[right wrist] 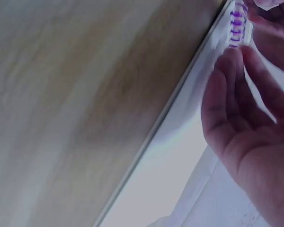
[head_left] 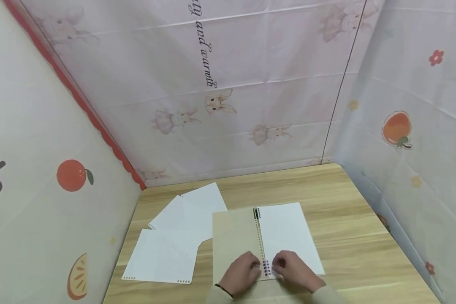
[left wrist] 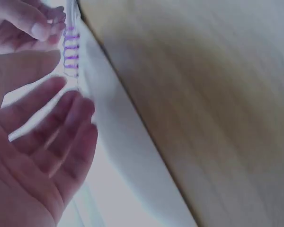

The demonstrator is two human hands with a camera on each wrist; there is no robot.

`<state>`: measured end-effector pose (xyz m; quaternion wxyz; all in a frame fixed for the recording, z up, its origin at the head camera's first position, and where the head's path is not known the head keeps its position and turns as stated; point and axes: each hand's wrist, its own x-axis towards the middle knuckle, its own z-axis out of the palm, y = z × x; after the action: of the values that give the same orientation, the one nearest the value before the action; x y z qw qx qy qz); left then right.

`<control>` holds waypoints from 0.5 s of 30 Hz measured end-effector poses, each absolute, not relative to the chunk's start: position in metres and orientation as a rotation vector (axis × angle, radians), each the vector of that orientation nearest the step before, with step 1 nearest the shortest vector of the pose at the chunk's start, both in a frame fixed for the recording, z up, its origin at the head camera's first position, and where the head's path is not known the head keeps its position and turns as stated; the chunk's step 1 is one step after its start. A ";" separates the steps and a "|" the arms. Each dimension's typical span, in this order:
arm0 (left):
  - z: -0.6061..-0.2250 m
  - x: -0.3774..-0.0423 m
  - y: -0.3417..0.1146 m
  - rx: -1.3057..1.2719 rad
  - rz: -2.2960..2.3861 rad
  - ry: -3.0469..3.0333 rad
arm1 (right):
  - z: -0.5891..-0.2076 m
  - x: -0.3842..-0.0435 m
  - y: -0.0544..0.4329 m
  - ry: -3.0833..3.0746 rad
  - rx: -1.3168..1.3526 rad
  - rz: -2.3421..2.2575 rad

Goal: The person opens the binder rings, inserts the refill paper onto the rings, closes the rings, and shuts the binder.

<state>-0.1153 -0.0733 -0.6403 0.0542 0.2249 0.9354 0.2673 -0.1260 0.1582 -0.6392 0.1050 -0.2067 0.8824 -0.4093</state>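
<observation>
An open loose-leaf notebook lies on the table, with a beige cover (head_left: 232, 236) on the left and white punched paper (head_left: 289, 232) on the right. Along its spine sit a dark ring clip (head_left: 256, 213) at the far end and a purple ring clip (head_left: 266, 268) at the near end. My left hand (head_left: 242, 272) is just left of the purple clip, its fingers loosely bent with a gap between thumb and fingers. From the other side, my right hand (head_left: 294, 268) has bent fingers (right wrist: 227, 90) right at the purple rings (right wrist: 236, 26).
Several loose white sheets (head_left: 161, 257) with punched edges overlap on the left of the wooden table (head_left: 357, 228). Printed cloth walls (head_left: 228, 143) stand along the back and both sides.
</observation>
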 end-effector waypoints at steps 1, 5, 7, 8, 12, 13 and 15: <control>-0.640 -0.116 -0.075 0.649 0.811 2.875 | -0.639 -0.126 0.159 2.648 -0.575 -1.202; -0.639 -0.114 -0.078 0.506 0.755 2.972 | -0.638 -0.124 0.158 2.831 -0.397 -1.090; -0.642 -0.112 -0.078 0.437 0.717 2.964 | -0.639 -0.122 0.157 2.865 -0.323 -0.987; -0.643 -0.110 -0.077 0.411 0.702 2.956 | -0.639 -0.122 0.156 2.862 -0.282 -0.946; -0.651 -0.103 -0.074 0.338 0.670 2.906 | -0.641 -0.117 0.155 2.807 -0.171 -0.874; -0.653 -0.102 -0.074 0.329 0.662 2.907 | -0.642 -0.116 0.155 2.796 -0.154 -0.872; -0.656 -0.099 -0.073 0.325 0.641 2.912 | -0.645 -0.113 0.156 2.783 -0.137 -0.854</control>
<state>-0.0989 -0.0731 -0.6563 0.0709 0.1079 0.9684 0.2132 -0.1127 0.1564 -0.6450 0.1134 -0.0469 0.9488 -0.2911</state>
